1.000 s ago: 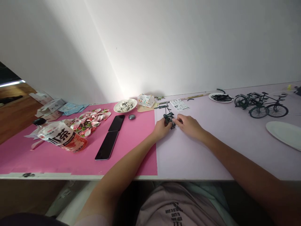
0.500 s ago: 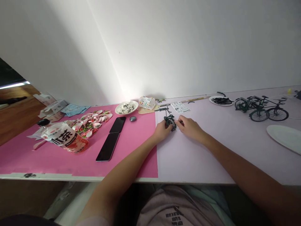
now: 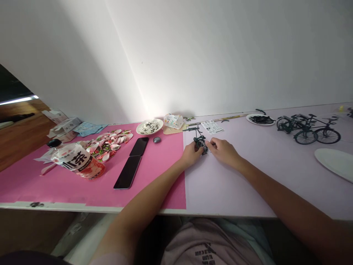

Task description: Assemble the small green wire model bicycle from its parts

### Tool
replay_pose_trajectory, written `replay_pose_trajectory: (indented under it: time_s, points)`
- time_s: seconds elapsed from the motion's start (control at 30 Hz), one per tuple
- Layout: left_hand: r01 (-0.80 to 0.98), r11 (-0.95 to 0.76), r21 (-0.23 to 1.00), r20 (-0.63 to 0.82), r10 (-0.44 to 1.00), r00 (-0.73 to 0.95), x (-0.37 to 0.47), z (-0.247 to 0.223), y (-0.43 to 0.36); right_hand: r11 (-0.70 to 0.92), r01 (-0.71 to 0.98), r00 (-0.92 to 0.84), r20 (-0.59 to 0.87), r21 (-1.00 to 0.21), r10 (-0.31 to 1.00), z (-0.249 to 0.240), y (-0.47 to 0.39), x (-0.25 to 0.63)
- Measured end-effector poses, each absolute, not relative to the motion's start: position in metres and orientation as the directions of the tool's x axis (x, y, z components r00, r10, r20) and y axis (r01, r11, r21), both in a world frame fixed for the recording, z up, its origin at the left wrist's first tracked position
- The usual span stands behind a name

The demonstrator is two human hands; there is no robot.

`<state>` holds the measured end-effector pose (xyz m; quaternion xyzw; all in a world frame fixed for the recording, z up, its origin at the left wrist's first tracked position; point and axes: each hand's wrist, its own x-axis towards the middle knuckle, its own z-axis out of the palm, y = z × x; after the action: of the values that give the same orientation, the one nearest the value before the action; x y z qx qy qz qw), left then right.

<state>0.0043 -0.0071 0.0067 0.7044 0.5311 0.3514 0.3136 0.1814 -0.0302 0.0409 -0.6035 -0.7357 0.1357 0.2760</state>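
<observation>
A small dark green model bicycle [image 3: 199, 139] stands at the middle of the table, its handlebar end pointing to the wall. My left hand [image 3: 192, 154] is closed on its near, rear-wheel end from the left. From the right, my right hand [image 3: 223, 150] has thumb and fingers pinched together at the same wheel; what lies between the fingertips, if anything, is too small to make out. Just beyond the bicycle lies a printed instruction sheet [image 3: 212, 127].
Model bicycles [image 3: 317, 136] and a plate of black parts [image 3: 247, 117] stand at the right, near a white plate [image 3: 335, 162]. At the left are a folding phone [image 3: 128, 172], a drink bottle [image 3: 79, 162], pink-white pieces [image 3: 121, 138] and a plate [image 3: 138, 129] of pale bits.
The whole view has shifted slightly. My right hand's fingertips sit a little closer against the wheel; my left hand keeps its hold on the model bicycle.
</observation>
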Motion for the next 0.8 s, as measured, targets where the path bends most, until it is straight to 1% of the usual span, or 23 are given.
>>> replay_pose_trajectory:
  time_s: [0.1, 0.2, 0.4, 0.57, 0.8]
  points:
    - [0.531, -0.243, 0.812, 0.166, 0.968, 0.189, 0.0042, 0.0055, -0.0063, 0.213, 0.802, -0.11, 0.213, -0.558, 0.971, 0.0425, -0.0314, 0.1806]
    - [0.53, -0.241, 0.813, 0.165, 0.968, 0.187, 0.0041, 0.0064, -0.0069, 0.229, 0.793, -0.131, 0.21, -0.565, 0.969, 0.0427, -0.0321, 0.1817]
    - [0.53, -0.226, 0.817, 0.147, 0.971, 0.187, 0.0045, 0.0108, -0.0097, 0.299, 0.774, -0.172, 0.268, -0.558, 0.948, 0.0401, -0.0294, 0.185]
    - [0.527, -0.212, 0.823, 0.134, 0.974, 0.182, 0.0049, 0.0116, -0.0103, 0.266, 0.8, -0.14, 0.265, -0.537, 0.954, 0.0386, -0.0268, 0.1841]
    - [0.539, -0.228, 0.811, 0.154, 0.972, 0.179, 0.0047, 0.0097, -0.0091, 0.217, 0.775, -0.089, 0.237, -0.594, 0.967, 0.0385, -0.0281, 0.1833]
